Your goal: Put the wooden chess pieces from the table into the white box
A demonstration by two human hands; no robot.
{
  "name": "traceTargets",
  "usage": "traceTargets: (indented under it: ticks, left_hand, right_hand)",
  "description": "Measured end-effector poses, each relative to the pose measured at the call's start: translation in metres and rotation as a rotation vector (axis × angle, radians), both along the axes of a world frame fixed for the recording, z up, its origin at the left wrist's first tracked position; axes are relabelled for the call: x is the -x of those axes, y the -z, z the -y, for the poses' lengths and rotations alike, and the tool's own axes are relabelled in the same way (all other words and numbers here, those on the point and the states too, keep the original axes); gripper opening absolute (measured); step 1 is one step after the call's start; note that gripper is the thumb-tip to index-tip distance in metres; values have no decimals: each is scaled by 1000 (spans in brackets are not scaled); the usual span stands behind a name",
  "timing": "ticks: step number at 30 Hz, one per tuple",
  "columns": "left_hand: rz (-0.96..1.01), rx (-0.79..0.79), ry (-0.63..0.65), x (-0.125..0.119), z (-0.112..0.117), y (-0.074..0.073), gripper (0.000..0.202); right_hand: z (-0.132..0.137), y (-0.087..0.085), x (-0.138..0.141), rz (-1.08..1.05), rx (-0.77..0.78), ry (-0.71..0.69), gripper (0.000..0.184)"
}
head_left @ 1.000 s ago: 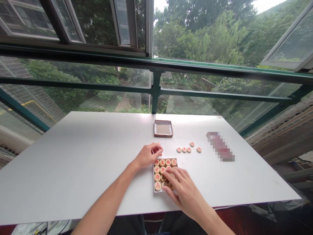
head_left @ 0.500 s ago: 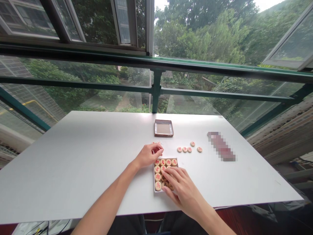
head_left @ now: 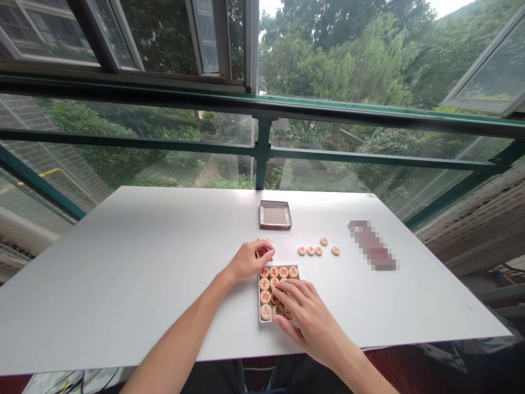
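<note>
Wooden Chinese chess pieces (head_left: 266, 297) with red and black characters sit in rows in a shallow square box (head_left: 259, 306) near the table's front edge. My right hand (head_left: 305, 314) lies over the box's right side, its fingers stretched and apart, fingertips on the pieces. It hides several of them. Just beyond the box's far left corner, my left hand (head_left: 248, 260) is curled, thumb and fingertips close together. Whatever they may hold is hidden. A few red-marked pieces (head_left: 267, 239) show partly behind that hand.
Several loose red-marked pieces (head_left: 310, 250) lie right of centre on the white table (head_left: 143, 262). An open tray-like lid (head_left: 275, 226) rests farther back. A pixelated reddish object (head_left: 373, 245) lies at the right. A green railing (head_left: 262, 148) and windows stand beyond the table.
Both hands keep almost the same place. The whole view shifts very slightly; no piece has visibly been moved.
</note>
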State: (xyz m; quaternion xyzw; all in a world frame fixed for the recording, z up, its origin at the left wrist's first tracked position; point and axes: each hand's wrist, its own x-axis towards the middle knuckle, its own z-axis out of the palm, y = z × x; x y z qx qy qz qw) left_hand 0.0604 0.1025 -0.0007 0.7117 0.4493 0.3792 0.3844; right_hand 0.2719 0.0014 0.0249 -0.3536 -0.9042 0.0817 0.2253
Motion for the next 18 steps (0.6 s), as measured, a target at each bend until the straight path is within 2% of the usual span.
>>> traceTargets:
  ticks: [18]
  left_hand:
    - [-4, 3, -5, 1, -1, 0, 20]
  right_hand:
    - [-4, 7, 1, -25, -17, 20, 36]
